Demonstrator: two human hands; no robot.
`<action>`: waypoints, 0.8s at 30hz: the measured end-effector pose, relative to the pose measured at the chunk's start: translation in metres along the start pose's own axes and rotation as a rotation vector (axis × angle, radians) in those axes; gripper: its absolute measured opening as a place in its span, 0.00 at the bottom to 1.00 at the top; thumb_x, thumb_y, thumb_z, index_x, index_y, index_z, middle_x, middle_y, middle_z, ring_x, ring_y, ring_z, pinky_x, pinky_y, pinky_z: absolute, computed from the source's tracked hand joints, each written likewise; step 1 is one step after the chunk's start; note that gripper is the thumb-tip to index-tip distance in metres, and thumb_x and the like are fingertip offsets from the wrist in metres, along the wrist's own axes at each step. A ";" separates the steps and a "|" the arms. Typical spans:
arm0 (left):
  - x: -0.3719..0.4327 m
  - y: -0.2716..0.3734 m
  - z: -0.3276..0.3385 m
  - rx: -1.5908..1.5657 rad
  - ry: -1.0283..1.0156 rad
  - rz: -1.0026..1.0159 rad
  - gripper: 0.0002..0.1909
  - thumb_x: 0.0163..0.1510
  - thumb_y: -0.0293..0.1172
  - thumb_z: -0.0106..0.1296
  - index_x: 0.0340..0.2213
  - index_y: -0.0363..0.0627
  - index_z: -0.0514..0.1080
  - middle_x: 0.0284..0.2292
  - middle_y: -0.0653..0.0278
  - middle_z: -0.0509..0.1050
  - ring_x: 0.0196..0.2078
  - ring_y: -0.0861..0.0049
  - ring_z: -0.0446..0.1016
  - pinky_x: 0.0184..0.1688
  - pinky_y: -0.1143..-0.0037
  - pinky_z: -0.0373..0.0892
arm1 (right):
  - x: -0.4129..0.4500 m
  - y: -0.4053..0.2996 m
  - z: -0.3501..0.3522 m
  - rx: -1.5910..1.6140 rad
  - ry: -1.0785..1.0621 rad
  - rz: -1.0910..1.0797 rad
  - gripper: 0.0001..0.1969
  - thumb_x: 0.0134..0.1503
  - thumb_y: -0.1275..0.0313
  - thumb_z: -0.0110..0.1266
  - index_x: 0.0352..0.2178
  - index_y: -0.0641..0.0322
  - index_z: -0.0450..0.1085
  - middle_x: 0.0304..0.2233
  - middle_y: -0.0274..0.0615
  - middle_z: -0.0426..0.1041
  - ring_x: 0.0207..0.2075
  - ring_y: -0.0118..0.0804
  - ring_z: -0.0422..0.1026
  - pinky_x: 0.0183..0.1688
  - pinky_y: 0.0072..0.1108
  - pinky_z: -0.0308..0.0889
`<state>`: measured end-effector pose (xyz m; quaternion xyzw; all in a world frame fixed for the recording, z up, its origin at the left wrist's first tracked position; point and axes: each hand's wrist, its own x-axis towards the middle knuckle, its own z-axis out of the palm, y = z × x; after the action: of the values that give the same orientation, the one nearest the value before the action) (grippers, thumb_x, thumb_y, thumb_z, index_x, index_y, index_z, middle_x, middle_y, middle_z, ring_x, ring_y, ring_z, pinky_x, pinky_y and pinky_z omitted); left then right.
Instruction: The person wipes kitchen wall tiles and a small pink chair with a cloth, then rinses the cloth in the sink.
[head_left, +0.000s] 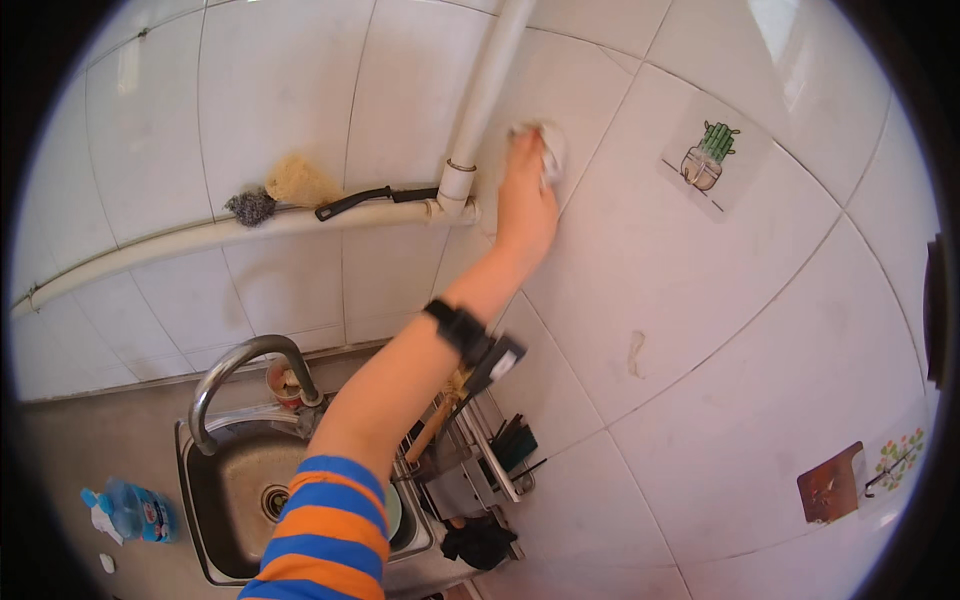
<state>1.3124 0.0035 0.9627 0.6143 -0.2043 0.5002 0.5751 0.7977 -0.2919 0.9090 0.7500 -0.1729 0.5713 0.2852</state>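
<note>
My left hand (527, 199) is raised against the white tiled wall (637, 247), just right of the upright white pipe (491, 82). Under its fingers is a crumpled whitish cloth (553, 150), pressed to the tile; the hand is slightly blurred. A black strap with a small device (461, 330) circles the forearm. My right hand is out of view. On the horizontal pipe (375, 216), left of the hand, rest a black-handled utensil (352, 201), a yellowish fibrous scrubber (298, 180) and a steel wool pad (251, 206).
Below stand a steel sink (232, 480) with a curved faucet (247, 352) and a blue detergent bottle (139, 511). A metal rack (487, 450) with utensils stands beside the sink, under my forearm. A cactus sticker hook (705, 161) and a brown-red plate-like item (831, 484) are on the wall.
</note>
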 end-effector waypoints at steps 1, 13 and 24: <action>-0.017 0.009 -0.007 0.007 -0.077 0.077 0.28 0.42 0.11 0.35 0.49 0.35 0.57 0.52 0.47 0.55 0.57 0.58 0.51 0.56 0.74 0.52 | 0.000 -0.001 -0.001 0.001 -0.002 0.005 0.28 0.58 0.62 0.32 0.51 0.80 0.46 0.52 0.65 0.49 0.53 0.58 0.51 0.53 0.43 0.49; 0.081 0.037 0.010 -0.207 0.033 -0.024 0.25 0.43 0.11 0.33 0.47 0.32 0.60 0.52 0.48 0.57 0.57 0.59 0.52 0.56 0.75 0.51 | 0.007 -0.002 0.000 -0.187 0.060 -0.070 0.24 0.58 0.62 0.34 0.46 0.78 0.55 0.48 0.65 0.56 0.51 0.61 0.53 0.48 0.47 0.51; 0.039 0.023 0.007 0.017 0.027 0.287 0.25 0.43 0.13 0.35 0.47 0.34 0.60 0.51 0.51 0.58 0.55 0.59 0.55 0.54 0.71 0.55 | 0.007 0.000 0.001 -0.004 0.189 -0.058 0.24 0.58 0.64 0.35 0.48 0.77 0.54 0.47 0.64 0.57 0.50 0.64 0.54 0.48 0.48 0.53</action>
<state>1.3125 0.0045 1.0082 0.5767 -0.2780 0.5873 0.4951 0.8006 -0.2921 0.9151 0.6968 -0.1246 0.6307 0.3181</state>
